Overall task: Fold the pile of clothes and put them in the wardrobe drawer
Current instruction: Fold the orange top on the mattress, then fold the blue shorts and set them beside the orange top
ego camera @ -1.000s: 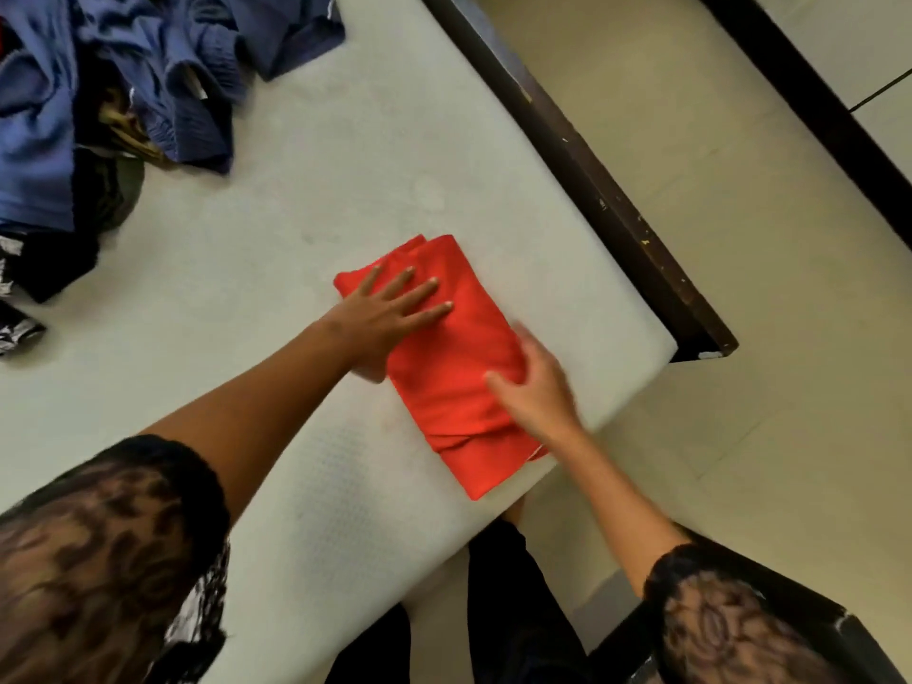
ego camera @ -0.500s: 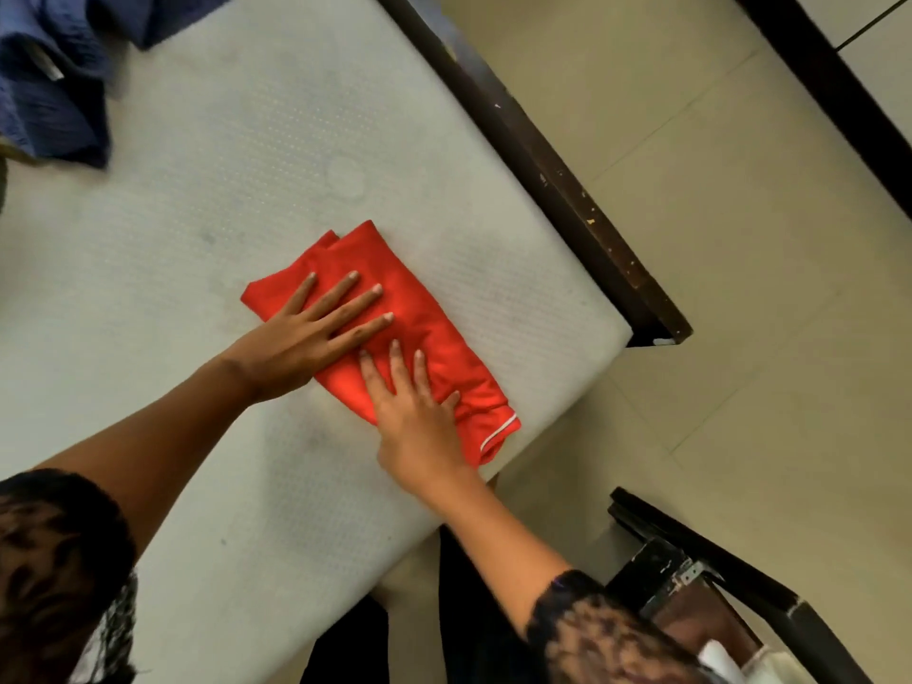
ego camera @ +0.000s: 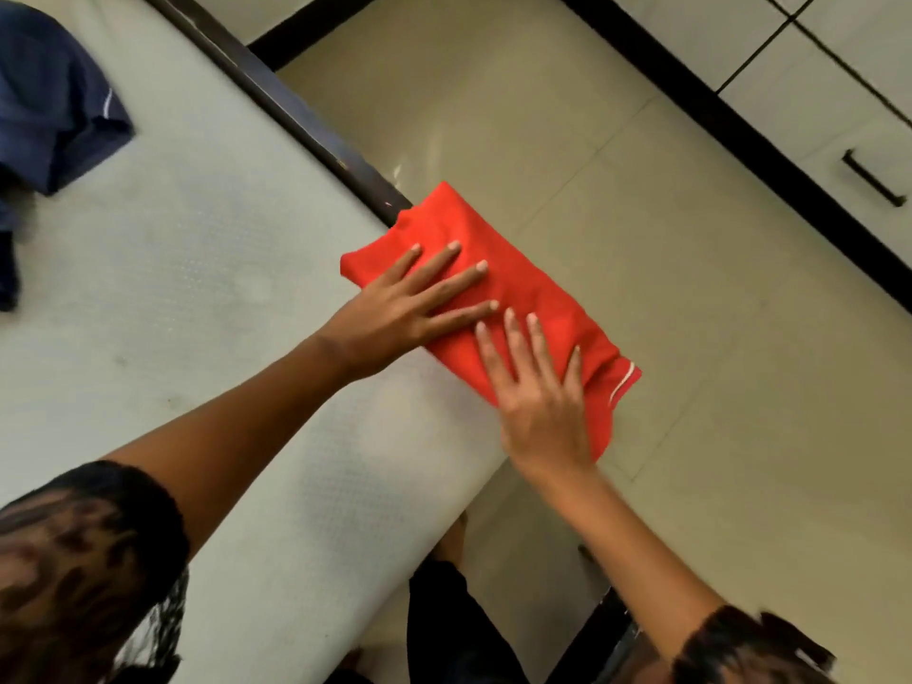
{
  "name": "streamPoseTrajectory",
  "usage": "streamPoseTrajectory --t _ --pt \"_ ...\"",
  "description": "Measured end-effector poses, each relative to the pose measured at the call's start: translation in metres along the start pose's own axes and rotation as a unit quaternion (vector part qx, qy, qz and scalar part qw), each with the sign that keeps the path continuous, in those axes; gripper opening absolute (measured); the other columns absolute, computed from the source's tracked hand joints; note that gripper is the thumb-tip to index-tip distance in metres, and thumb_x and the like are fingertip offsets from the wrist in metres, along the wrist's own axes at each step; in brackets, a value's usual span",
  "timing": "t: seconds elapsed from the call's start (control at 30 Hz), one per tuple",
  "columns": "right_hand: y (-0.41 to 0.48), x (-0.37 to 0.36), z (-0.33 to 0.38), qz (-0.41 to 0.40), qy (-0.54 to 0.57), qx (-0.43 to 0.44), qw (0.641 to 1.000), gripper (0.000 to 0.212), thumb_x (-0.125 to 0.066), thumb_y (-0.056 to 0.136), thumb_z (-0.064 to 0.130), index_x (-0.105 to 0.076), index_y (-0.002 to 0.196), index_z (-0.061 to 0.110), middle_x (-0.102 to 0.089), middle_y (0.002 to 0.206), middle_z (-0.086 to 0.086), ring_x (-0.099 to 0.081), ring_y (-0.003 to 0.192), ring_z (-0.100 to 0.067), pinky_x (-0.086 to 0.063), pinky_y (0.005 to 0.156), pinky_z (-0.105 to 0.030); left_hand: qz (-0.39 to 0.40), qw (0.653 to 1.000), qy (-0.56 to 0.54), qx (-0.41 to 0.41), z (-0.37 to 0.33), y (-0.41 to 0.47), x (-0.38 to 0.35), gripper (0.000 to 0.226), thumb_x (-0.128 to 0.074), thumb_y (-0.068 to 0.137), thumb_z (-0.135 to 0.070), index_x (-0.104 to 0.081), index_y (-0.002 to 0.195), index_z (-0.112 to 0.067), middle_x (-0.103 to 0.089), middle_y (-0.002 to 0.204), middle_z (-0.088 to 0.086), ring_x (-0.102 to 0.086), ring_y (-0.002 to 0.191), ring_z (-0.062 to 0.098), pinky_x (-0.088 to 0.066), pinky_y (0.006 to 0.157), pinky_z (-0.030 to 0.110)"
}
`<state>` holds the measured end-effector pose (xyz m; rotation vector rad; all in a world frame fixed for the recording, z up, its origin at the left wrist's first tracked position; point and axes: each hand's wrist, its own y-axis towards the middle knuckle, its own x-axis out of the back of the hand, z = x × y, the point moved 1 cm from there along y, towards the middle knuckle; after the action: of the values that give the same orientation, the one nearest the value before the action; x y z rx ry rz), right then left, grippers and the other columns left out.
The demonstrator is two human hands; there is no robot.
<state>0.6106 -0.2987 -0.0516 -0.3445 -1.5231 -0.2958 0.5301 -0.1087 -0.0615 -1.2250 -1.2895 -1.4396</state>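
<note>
Pressing folded red garment [ego camera: 533,288] at mattress [ego camera: 197,288] corner with left hand [ego camera: 395,313] and right hand [ego camera: 543,412], both flat-open, gripping nothing.

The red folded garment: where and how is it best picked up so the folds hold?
Probably its near long edge: left hand and right hand slid under from the person's side, thumbs on top. The red folded garment is a long, flat, limp bundle, loose-layered at its white-striped end, so needs support beneath.
</note>
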Motion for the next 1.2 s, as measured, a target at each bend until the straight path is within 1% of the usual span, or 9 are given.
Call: streamPoseTrajectory --t 0.13,0.23,0.3,0.4,0.5,0.7,1.03,1.13,1.2 --pt "-0.036 -0.085 0.030 0.136 0.017 -0.030 0.990 0.080 -0.052 0.077 0.018 -0.013 0.147 0.020 -0.024 0.153 -0.009 -0.029 0.138 -0.034 -0.029 0.092 -0.075 0.168 0.986 0.014 -0.021 -0.023 -0.047 -0.065 0.108 -0.072 0.066 -0.014 -0.005 0.149 -0.030 -0.019 0.154 0.010 -0.021 0.137 0.042 -0.037 0.095 0.062" --pt "-0.044 -0.109 0.044 0.201 0.053 -0.075 0.975 0.112 -0.068 0.065 0.018 0.007 0.148 0.024 -0.002 0.156 -0.005 -0.003 0.142 -0.033 -0.005 0.096 -0.078 0.224 0.973 -0.030 0.055 -0.035 -0.072 -0.088 0.095 -0.061 0.075 -0.022 -0.002 0.147 -0.038 0.002 0.157 0.002 0.009 0.140 0.040 -0.028 0.098 0.067" --pt "-0.044 -0.111 0.044 0.225 0.073 -0.063 0.969 0.123 -0.071 0.066 0.016 0.023 0.144 0.027 0.015 0.155 -0.003 0.015 0.141 -0.032 0.007 0.095 -0.077 0.242 0.965 -0.057 0.080 -0.038 -0.075 -0.091 0.093 -0.060 0.078 -0.020 0.001 0.145 -0.042 0.008 0.156 -0.001 0.008 0.138 0.045 -0.020 0.100 0.068" --pt "-0.039 -0.105 0.032 0.272 0.071 -0.021 0.960 0.123 -0.064 0.073 0.018 0.044 0.130 0.029 0.047 0.140 0.000 0.040 0.131 -0.029 0.013 0.096 -0.074 0.295 0.948 -0.083 0.090 -0.035 -0.069 -0.079 0.105 -0.058 0.083 -0.015 0.028 0.134 -0.048 0.037 0.146 -0.006 0.018 0.136 0.046 -0.011 0.107 0.065" --pt "-0.031 -0.089 0.035 0.327 0.093 -0.038 0.940 0.119 -0.062 0.072 0.025 0.043 0.129 0.027 0.051 0.136 -0.002 0.043 0.128 -0.029 0.014 0.096 -0.074 0.367 0.924 -0.059 0.088 -0.032 -0.062 -0.064 0.104 -0.050 0.088 -0.019 0.042 0.125 -0.048 0.046 0.141 -0.005 0.020 0.137 0.044 -0.008 0.111 0.061" --pt "-0.008 -0.062 0.092 0.143 0.033 0.067 0.987 0.102 -0.066 0.058 0.029 -0.019 0.148 0.013 -0.006 0.156 -0.014 -0.001 0.144 -0.035 -0.001 0.099 -0.076 0.275 0.919 -0.099 0.266 -0.007 -0.095 -0.033 0.094 -0.044 0.082 -0.001 0.024 0.139 -0.030 0.024 0.153 0.004 0.021 0.140 0.032 0.003 0.114 0.048" --pt "0.142 -0.027 0.301 -0.008 0.091 0.150 0.984 0.098 -0.071 0.059 0.023 -0.025 0.145 0.014 -0.014 0.155 -0.015 -0.004 0.142 -0.035 -0.006 0.101 -0.074 0.115 0.797 -0.012 0.593 0.108 -0.287 0.050 0.078 -0.057 0.076 0.000 -0.024 0.146 -0.008 0.004 0.156 0.015 0.007 0.142 0.039 -0.008 0.112 0.054" --pt "0.192 -0.017 0.381 -0.039 0.089 0.206 0.974 0.096 -0.074 0.059 0.026 -0.032 0.144 0.013 -0.020 0.154 -0.016 -0.011 0.142 -0.036 -0.011 0.098 -0.074 0.083 0.761 0.017 0.643 0.147 -0.357 0.070 0.083 -0.060 0.072 -0.001 -0.024 0.146 -0.007 0.001 0.156 0.016 0.005 0.142 0.040 -0.009 0.111 0.056" --pt "0.225 -0.013 0.418 -0.018 0.090 0.231 0.969 0.097 -0.070 0.070 0.037 -0.017 0.149 0.017 -0.006 0.157 -0.013 -0.001 0.143 -0.036 -0.012 0.100 -0.073 0.079 0.754 0.037 0.652 0.168 -0.386 0.075 0.085 -0.061 0.074 -0.007 -0.019 0.148 -0.012 0.004 0.156 0.014 0.008 0.142 0.039 -0.004 0.110 0.059"
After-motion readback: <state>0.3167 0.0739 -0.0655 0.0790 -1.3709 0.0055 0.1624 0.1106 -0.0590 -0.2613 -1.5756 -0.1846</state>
